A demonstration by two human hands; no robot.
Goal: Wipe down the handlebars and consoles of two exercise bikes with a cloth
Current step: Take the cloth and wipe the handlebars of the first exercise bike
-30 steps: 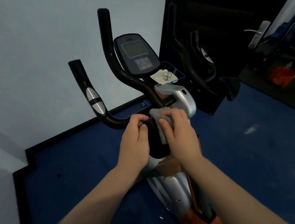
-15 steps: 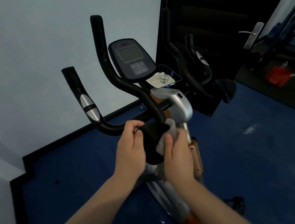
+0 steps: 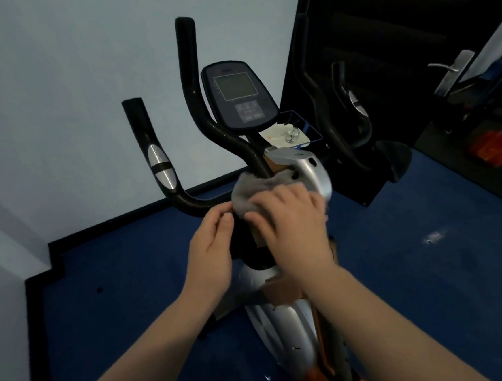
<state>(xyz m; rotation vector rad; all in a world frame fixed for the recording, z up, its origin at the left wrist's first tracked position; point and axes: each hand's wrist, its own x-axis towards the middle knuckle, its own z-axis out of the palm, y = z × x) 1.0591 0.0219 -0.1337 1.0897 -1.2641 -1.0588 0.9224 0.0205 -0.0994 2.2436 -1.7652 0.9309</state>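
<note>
Covering the handlebar [image 3: 184,195] junction, cloth [image 3: 254,190] under right hand [image 3: 291,220].

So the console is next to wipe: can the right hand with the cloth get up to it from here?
Probably yes. The right hand presses the cloth at the handlebar junction, and the console faces it just above, nothing between but the handlebar stem.

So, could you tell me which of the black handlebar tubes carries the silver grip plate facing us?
The short outer-left tube: a silver oval plate with a black band sits midway along it. The taller tube beside the console is plain black.
</note>
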